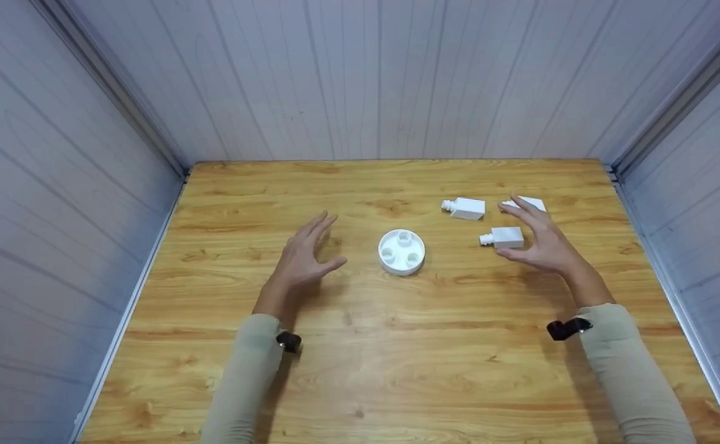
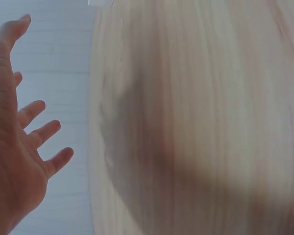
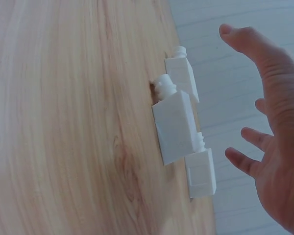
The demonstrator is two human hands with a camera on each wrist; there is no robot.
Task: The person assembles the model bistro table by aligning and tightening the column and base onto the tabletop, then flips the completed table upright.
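white blocks [image 1: 501, 237], white disc [image 1: 401, 251]; wood-grain table [image 1: 397, 357]

Surface: wooden table [image 1: 397, 370], light grain.
Centre: round white base [image 1: 401, 251] with three sockets.
Right: three white blocks [image 1: 503, 237], [image 1: 466, 208], [image 1: 529, 203] lying near together.

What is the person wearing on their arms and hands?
Both arms wear long, plain beige sleeves: left sleeve, right sleeve. A small black device sits at each wrist, the left one and the right one. The left hand and right hand are bare, with no gloves; no rings or watch can be seen.
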